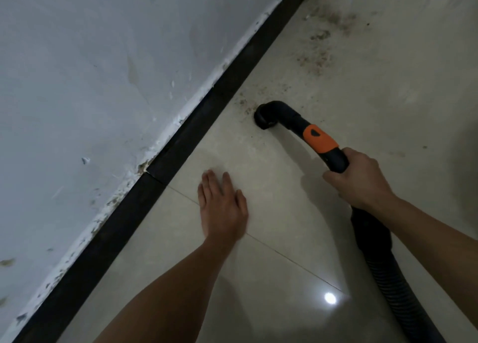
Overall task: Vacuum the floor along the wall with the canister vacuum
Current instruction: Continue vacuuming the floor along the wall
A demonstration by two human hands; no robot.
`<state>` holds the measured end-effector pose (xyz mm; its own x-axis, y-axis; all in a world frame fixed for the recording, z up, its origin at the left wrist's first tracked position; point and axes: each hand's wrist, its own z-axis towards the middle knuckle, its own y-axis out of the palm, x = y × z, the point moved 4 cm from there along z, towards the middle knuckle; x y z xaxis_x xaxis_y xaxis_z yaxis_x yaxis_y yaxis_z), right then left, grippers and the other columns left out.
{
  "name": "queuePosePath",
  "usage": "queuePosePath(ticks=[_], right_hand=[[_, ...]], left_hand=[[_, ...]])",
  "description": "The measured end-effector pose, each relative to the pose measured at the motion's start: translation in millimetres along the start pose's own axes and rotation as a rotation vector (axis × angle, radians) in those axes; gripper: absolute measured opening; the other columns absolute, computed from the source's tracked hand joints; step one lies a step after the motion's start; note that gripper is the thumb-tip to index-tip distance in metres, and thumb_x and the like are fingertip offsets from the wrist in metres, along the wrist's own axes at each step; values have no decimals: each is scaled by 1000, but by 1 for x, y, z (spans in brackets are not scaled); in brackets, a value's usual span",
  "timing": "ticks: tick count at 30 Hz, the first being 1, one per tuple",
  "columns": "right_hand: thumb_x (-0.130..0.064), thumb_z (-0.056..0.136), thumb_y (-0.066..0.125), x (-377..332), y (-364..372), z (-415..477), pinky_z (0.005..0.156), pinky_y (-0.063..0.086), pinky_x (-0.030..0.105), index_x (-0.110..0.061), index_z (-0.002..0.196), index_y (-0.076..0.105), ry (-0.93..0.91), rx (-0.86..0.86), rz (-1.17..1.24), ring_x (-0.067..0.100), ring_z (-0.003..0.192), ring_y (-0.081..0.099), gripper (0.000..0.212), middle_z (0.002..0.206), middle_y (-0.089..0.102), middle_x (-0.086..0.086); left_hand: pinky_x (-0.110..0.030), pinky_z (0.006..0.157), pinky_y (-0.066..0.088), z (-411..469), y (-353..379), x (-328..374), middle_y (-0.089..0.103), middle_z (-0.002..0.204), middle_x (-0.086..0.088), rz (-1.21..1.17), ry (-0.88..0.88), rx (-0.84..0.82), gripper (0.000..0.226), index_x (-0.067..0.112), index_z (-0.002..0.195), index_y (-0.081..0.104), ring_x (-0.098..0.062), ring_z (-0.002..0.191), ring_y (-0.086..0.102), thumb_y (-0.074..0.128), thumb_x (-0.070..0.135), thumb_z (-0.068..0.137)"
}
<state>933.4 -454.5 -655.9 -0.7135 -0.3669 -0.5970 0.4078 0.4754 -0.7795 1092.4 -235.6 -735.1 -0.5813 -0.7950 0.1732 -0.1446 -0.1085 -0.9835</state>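
Observation:
My right hand (pixel 360 178) grips the black curved handle of the vacuum hose (pixel 382 260), just behind its orange band (pixel 320 138). The open black nozzle end (pixel 263 117) sits on the pale tiled floor (pixel 271 278), a short way from the dark skirting board (pixel 181 141) at the foot of the white wall (pixel 90 71). Brown dust and grit (pixel 318 50) lies scattered on the tiles beyond the nozzle. My left hand (pixel 222 205) rests flat on the floor with straight fingers, left of the hose. The canister is out of view.
The ribbed hose runs back to the lower right edge of the view. A tile joint (pixel 284 257) crosses the floor diagonally, and a bright light spot (pixel 330 298) reflects on the glossy tile. The wall paint is chipped above the skirting.

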Motion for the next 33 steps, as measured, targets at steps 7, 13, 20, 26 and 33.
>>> queuePosePath(ticks=[7,13,20,26,33], right_hand=[[-17,77,67,-40,16,56,61,55,39,-10,95,57,-18,-30,43,33,65,64,21,78,63,14],[-16,77,68,-66,36,77,52,44,27,-10,93,55,-65,-76,60,28,60,61,21,72,58,8],[-14,76,69,-41,16,64,47,41,24,-13,88,55,-56,-150,46,26,50,58,17,69,61,12],[-14,74,71,-8,1,12,40,39,22,-19,79,53,-24,-183,12,22,43,57,19,64,60,10],[-14,73,71,27,-10,-66,49,44,30,-20,76,49,19,-124,-41,24,54,59,23,64,58,6]], left_hand=[[-41,120,-1,1,-2,1,5,160,-22,23,4,-18,66,12,153,17,-33,149,-1,10,48,98],[-41,120,-3,2,-1,0,2,160,-21,37,9,-31,68,13,153,15,-31,149,-4,4,49,96],[-41,120,-2,3,-4,0,3,160,-20,47,0,-37,66,14,153,17,-31,149,-3,8,49,97],[-42,121,2,1,-3,-2,6,160,-21,34,-1,-27,64,13,152,19,-31,149,1,13,48,98],[-44,121,7,1,-3,-2,13,158,-23,6,-3,-3,62,12,150,24,-33,148,8,21,44,98]])
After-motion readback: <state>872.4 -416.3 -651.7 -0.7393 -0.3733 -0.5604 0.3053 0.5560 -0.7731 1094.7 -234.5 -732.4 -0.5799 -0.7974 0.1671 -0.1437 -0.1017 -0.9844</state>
